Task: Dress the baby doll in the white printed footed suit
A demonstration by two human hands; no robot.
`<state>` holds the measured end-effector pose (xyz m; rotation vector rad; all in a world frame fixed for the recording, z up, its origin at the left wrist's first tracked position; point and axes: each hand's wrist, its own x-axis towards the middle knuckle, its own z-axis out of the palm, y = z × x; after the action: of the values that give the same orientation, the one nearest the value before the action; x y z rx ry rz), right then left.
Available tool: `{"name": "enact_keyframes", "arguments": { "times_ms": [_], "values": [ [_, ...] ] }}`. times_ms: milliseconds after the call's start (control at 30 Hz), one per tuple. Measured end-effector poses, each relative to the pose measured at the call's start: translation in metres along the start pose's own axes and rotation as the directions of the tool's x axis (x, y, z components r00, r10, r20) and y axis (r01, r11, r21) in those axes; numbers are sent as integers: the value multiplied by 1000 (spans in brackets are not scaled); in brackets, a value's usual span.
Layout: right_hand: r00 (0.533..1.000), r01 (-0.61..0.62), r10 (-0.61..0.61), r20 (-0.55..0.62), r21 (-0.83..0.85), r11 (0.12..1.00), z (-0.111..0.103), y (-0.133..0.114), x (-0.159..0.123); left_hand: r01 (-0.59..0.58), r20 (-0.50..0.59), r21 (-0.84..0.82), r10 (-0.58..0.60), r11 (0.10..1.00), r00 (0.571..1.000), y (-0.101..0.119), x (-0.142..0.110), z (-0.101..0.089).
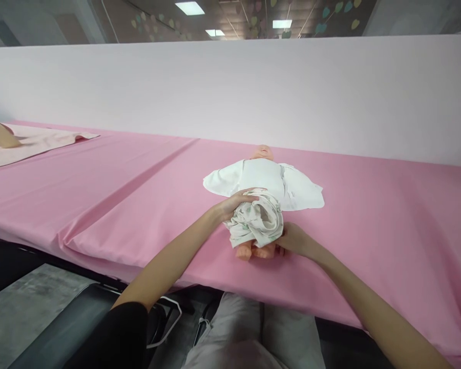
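Note:
A baby doll (pixel 263 152) lies on its back with its head toward the wall. A white baby top (pixel 262 174) covers its chest, the sleeves spread out to both sides. Bunched around its legs are white baby pants (pixel 258 219) with a small green print, their opening facing me. Both doll feet (pixel 244 251) stick out below the cloth. My left hand (pixel 236 204) grips the upper left edge of the pants, thumb and fingers on the fabric. Low on the other side, my right hand (pixel 292 239) is curled at the pants' edge beside the doll's foot; its fingertips are partly hidden.
A pink sheet (pixel 146 189) with raised folds covers the table. On the far left, a part of another doll (pixel 2 134) rests on a pale pink cloth (pixel 42 141). A white partition (pixel 230 92) stands behind. Dark chairs (pixel 72 323) are below the front edge.

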<state>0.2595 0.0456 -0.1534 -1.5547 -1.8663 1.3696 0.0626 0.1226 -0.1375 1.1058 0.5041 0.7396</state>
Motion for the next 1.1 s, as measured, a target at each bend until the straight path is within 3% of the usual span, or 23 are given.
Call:
{"name": "enact_keyframes", "arguments": {
  "times_ms": [100,300,433,667,833,933,1000,1100],
  "values": [
    [994,32,-31,-106,7,999,9,-3,-3,6,4,-14,-6,1000,1000,0,0,-1],
    [972,134,-106,-208,126,983,10,-9,-7,25,3,-28,-25,999,1000,0,-1,-3],
    [942,158,-76,-326,233,960,6,-12,-7,30,21,-2,-30,1000,999,-1,0,-6],
    [825,329,-53,-562,403,854,-6,-15,-8,109,51,77,-113,991,992,6,-2,-4],
    [744,418,-90,-662,356,836,-3,-12,3,191,84,193,-210,962,974,14,-4,3],
    [693,460,-114,-712,315,831,5,-10,10,169,78,280,-198,945,977,14,-5,8],
    [705,477,-106,-702,358,803,11,-10,13,102,69,328,-131,939,989,12,-5,13],
    [780,462,-36,-624,537,706,17,-13,11,-18,55,407,-5,913,998,9,-6,21]
  ]
}}
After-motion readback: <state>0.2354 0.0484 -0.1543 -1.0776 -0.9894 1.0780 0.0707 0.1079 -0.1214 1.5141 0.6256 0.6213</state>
